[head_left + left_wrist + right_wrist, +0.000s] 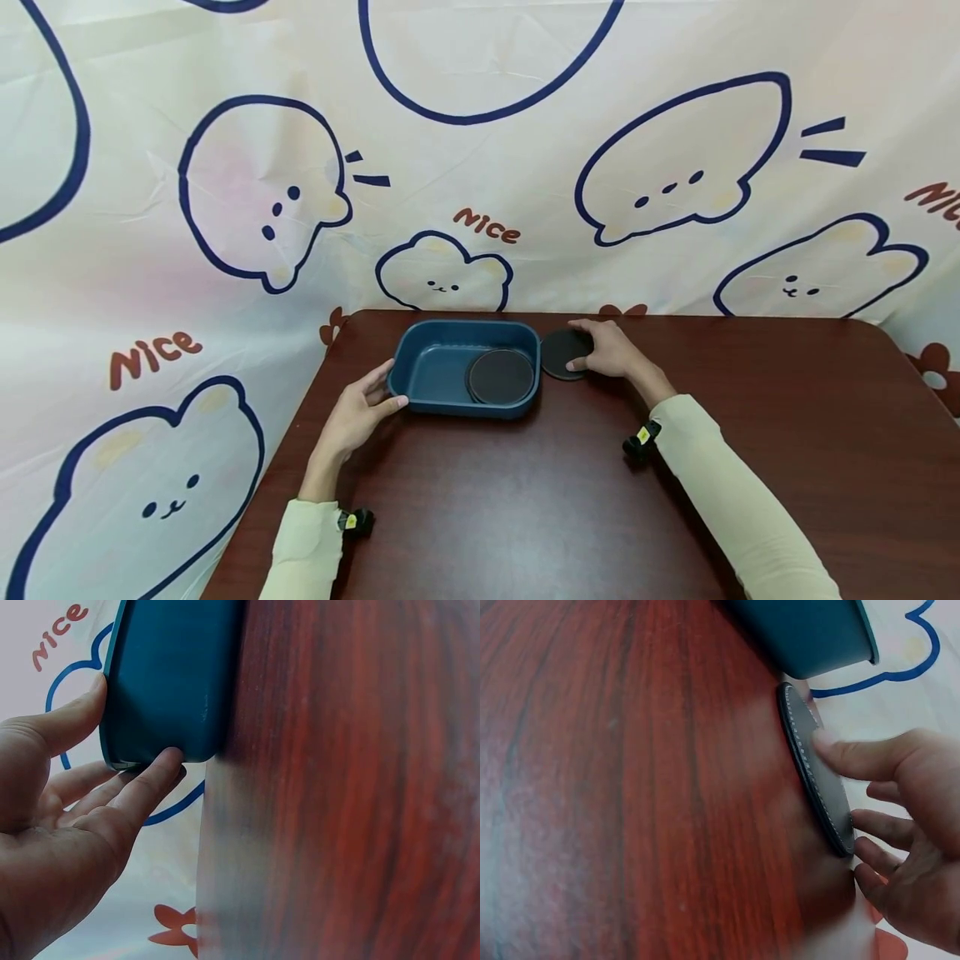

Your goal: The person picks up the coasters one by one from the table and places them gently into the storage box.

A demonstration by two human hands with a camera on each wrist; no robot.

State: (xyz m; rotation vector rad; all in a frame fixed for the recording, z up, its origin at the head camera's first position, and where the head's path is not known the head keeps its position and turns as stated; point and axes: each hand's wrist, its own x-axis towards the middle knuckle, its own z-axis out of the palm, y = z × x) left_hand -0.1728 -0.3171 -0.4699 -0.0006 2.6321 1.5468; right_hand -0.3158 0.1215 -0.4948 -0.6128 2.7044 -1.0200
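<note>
A blue plastic box [435,408] with rounded corners stands on the table. A round black coaster [501,377] lies inside its right half, with another edge showing beneath it. My left hand [358,417] holds the box's left end, thumb at the front corner and fingers along the end wall; in the left wrist view the thumb touches the rim. Just right of the box, my right hand [609,350] grips a second black coaster [558,354], thumb on its top and fingers at its edge. White stitching runs round this coaster [810,761] in the right wrist view.
The dark red-brown wooden table [495,500] reaches up to a pale cloth backdrop [547,167] printed with blue-outlined cartoon animals. The box and coasters sit near the table's far edge. Each wrist carries a small black camera, one at the right wrist [640,442].
</note>
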